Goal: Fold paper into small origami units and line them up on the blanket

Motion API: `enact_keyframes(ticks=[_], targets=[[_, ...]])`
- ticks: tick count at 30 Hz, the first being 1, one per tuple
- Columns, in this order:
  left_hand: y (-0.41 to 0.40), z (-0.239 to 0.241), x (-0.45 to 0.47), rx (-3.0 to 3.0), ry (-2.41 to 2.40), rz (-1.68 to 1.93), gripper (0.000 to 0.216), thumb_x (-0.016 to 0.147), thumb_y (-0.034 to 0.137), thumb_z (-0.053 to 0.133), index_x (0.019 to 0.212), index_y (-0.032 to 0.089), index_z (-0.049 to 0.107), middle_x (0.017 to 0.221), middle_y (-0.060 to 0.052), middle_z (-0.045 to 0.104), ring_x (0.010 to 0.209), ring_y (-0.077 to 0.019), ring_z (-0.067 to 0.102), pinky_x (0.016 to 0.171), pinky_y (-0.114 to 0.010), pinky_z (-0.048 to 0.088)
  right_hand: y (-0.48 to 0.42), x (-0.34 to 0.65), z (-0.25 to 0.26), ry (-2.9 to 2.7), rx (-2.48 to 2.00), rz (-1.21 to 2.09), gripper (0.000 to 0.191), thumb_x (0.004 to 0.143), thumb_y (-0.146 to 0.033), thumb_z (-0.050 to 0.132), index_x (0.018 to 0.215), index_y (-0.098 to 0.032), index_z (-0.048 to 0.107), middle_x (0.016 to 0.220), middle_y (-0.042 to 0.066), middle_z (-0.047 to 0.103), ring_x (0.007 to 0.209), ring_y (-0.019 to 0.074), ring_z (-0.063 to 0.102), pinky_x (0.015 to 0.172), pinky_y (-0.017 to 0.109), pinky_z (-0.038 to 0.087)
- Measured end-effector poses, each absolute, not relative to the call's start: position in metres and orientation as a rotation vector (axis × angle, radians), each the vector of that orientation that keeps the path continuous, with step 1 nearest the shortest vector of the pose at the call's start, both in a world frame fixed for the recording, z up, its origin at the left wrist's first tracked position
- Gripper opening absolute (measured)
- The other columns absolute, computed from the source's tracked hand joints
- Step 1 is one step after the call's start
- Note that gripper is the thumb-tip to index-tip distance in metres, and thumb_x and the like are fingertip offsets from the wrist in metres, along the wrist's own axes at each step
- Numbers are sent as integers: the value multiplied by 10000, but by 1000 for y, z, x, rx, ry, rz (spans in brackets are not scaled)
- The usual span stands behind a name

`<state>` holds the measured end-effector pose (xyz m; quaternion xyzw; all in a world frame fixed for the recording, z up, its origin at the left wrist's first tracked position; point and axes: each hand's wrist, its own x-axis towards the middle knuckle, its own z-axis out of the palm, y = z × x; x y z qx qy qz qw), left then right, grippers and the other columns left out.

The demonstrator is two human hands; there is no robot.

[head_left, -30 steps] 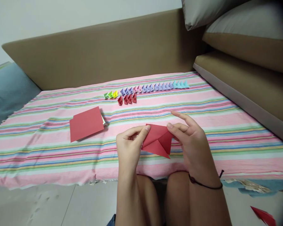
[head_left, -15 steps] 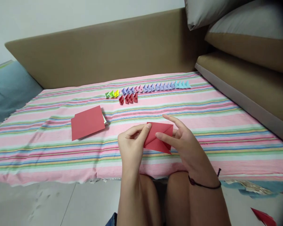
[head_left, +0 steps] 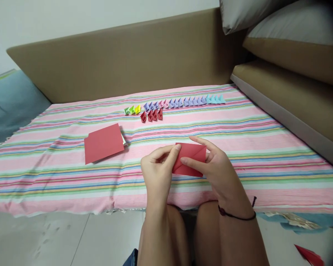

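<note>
A folded red paper (head_left: 192,155) is held between both my hands just above the striped cloth (head_left: 266,155). My left hand (head_left: 157,173) pinches its left edge with thumb and fingers. My right hand (head_left: 213,171) grips its right side, thumb pressed across the front and index finger over the top edge. A stack of red paper sheets (head_left: 103,142) lies flat to the left of my hands. Farther back stands a row of small folded paper pieces (head_left: 180,102), green, yellow, purple, pink and light blue, with several red folded pieces (head_left: 151,115) in front of it.
The striped cloth covers a low brown sofa bed with a backrest (head_left: 122,55). Brown cushions (head_left: 294,92) and grey pillows (head_left: 294,22) are at the right. A red paper scrap (head_left: 308,255) lies on the floor at the lower right. My knees sit below the cloth's front edge.
The lower flap of the red paper was folded up, so the piece went from a wider shape with a hanging triangle to a compact rectangle. My right thumb moved across its front.
</note>
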<state>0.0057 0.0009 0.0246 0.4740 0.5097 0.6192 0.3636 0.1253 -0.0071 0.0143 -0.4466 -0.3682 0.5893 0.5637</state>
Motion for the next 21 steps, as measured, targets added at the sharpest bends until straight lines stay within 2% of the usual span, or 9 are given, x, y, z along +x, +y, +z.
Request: enact_keyframes(ticks=[5, 7, 11, 14, 17, 21], targets=[[1, 23, 10, 1091, 1321, 1732, 92, 690, 273, 733, 712, 187, 756, 722, -8, 726, 711, -153, 644, 669, -249, 504, -7, 127, 18, -757, -1038, 1389, 875, 617, -312, 808, 1380, -236, 388, 873, 27, 742, 777, 202, 698, 706, 332, 571], [2, 21, 11, 944, 1314, 1827, 136, 715, 302, 711, 751, 177, 752, 742, -10, 718, 726, -146, 635, 676, -247, 497, -7, 126, 20, -717, -1025, 1436, 756, 666, -348, 772, 1339, -246, 443, 965, 41, 728, 839, 194, 690, 721, 315, 571], [6, 15, 10, 641, 1180, 2010, 166, 693, 320, 730, 780, 180, 743, 777, -7, 704, 756, -128, 623, 687, -231, 490, -8, 115, 23, -804, -896, 1611, 386, 719, -405, 709, 1049, -209, 664, 1099, 60, 680, 1016, 217, 633, 801, 320, 553], [8, 15, 8, 549, 1176, 2080, 207, 658, 328, 755, 802, 180, 741, 823, -18, 706, 787, -139, 629, 711, -245, 498, -8, 97, 21, -820, -791, 1702, 331, 714, -396, 712, 987, -212, 685, 1062, 55, 690, 1050, 220, 610, 837, 335, 533], [5, 17, 10, 590, 1301, 2088, 228, 668, 352, 744, 811, 174, 739, 759, -10, 691, 751, -140, 622, 683, -245, 495, -9, 79, 18, -750, -748, 1677, 322, 701, -364, 725, 982, -212, 685, 1019, 46, 696, 990, 205, 622, 826, 338, 531], [0, 23, 18, 732, 1372, 2071, 175, 706, 341, 715, 747, 172, 734, 673, 11, 658, 672, -116, 581, 615, -220, 465, -8, 66, 12, -598, -822, 1533, 194, 692, -337, 735, 811, -187, 706, 793, 13, 694, 758, 158, 625, 725, 301, 532]])
